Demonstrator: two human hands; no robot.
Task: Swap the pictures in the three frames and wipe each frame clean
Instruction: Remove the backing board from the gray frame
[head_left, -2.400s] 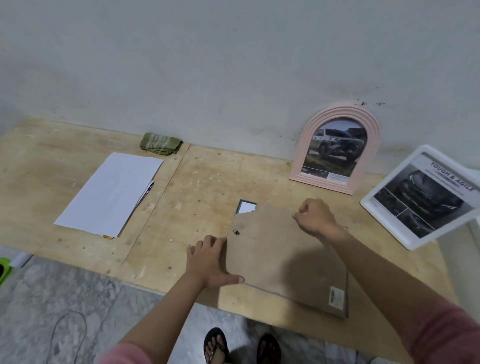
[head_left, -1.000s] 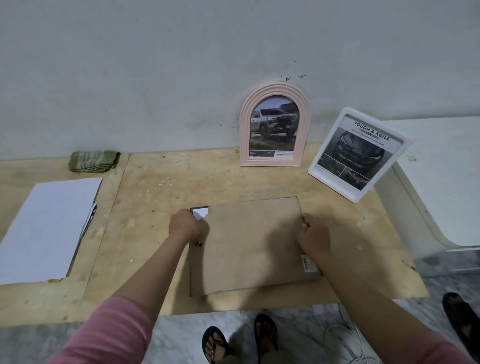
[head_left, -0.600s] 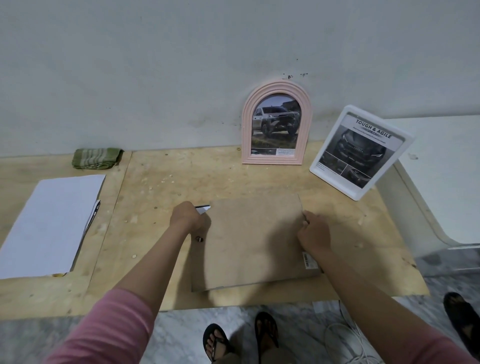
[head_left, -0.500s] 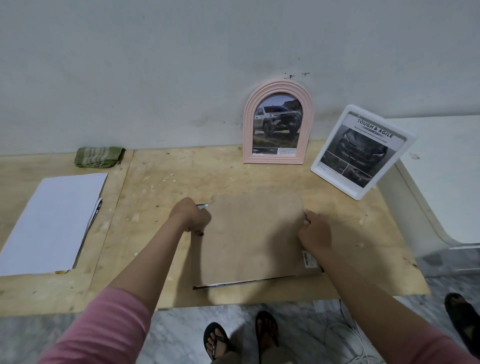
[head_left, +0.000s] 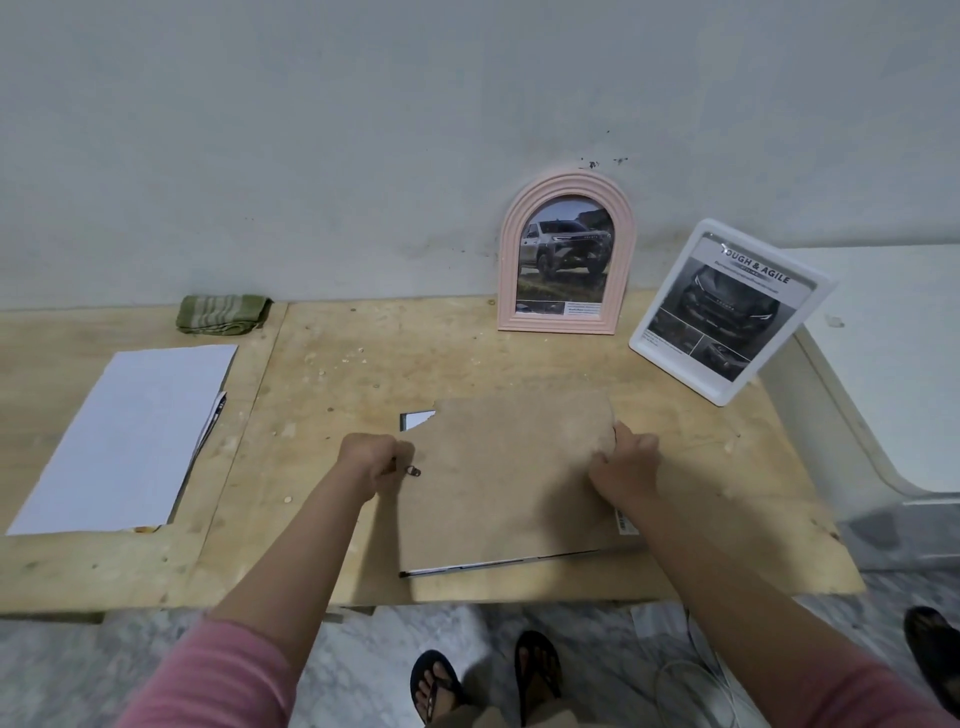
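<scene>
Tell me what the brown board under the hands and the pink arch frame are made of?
The brown board looks like pressed fibreboard: flat, matte, evenly tan, with no grain and a chipped far-left corner. The pink arch frame looks like moulded plastic, smooth with neat ridges, though painted wood is possible. The left hand and right hand hold the board's sides.

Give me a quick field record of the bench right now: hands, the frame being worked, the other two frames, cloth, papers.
left hand: grips the left edge of the backing board, beside a small metal hanger
right hand: grips the board's right edge
backing board: brown, lying on the face-down frame; far left corner broken off, white showing there
pink arched frame: upright against the wall, truck picture inside
white frame: tilted, at the right, car picture inside
green cloth: folded, by the wall
white papers: stacked at the left
</scene>
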